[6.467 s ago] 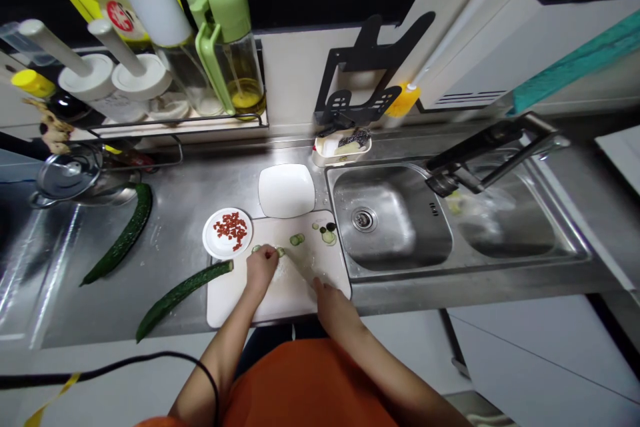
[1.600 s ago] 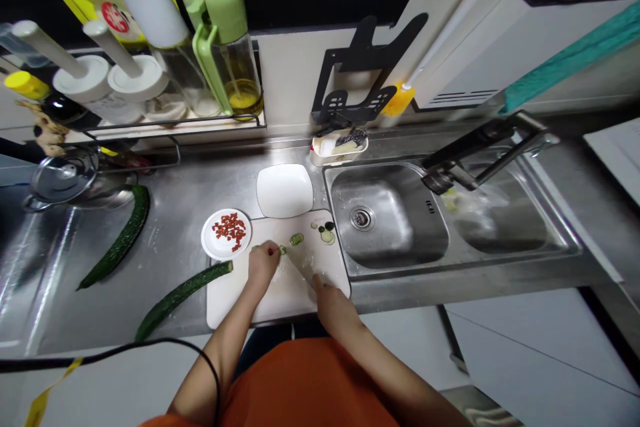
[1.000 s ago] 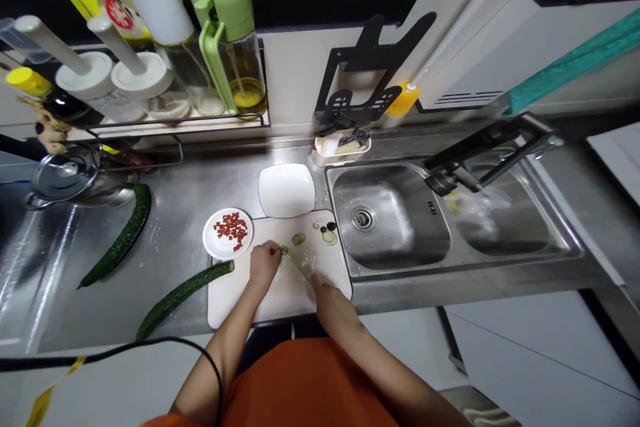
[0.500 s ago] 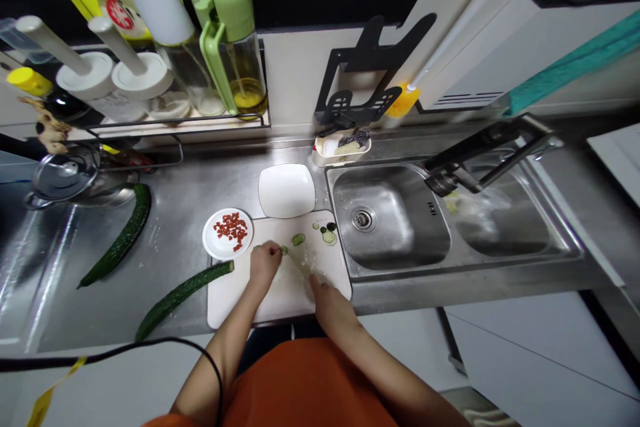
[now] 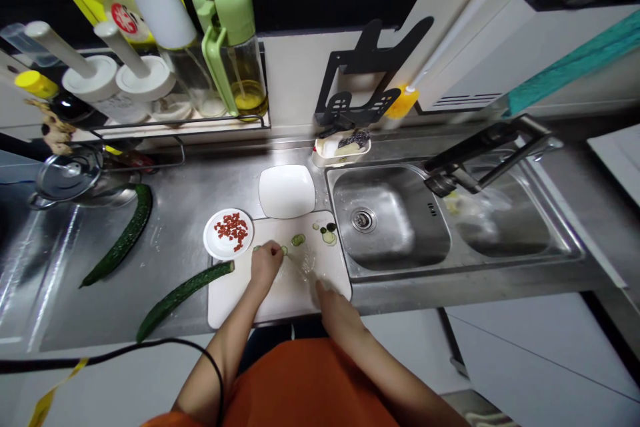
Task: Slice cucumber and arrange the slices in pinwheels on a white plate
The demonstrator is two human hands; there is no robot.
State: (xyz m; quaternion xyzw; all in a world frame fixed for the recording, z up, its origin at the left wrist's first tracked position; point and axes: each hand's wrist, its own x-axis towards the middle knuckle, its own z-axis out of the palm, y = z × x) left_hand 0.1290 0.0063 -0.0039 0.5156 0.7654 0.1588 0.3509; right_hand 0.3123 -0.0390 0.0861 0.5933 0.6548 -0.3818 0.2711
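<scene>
Over the white cutting board [image 5: 227, 303], my left hand [image 5: 267, 263] is closed, its fingers pressed on a small piece of cucumber [image 5: 284, 250] that shows at the fingertips. My right hand [image 5: 337, 307] is wrapped round the handle of a knife at the board's front right; its pale blade [image 5: 306, 267] is smeared and hard to make out against the board. Cut cucumber slices [image 5: 299, 239] lie beyond the hands, and more slices and dark end pieces [image 5: 329, 237] sit at the board's far right corner. One cucumber [image 5: 183, 295] rests with its cut end on the board's left edge.
A small plate of diced red pieces [image 5: 206, 240] overlaps the board's far left corner. Behind the board stands a white square dish [image 5: 287, 191]. Another cucumber [image 5: 120, 240] lies farther left. A steel sink [image 5: 395, 213] with a dark faucet [image 5: 465, 153] adjoins the right side.
My right hand has shifted slightly to the right and toward me, with the knife. My left hand stays nearly in place at the cucumber piece.
</scene>
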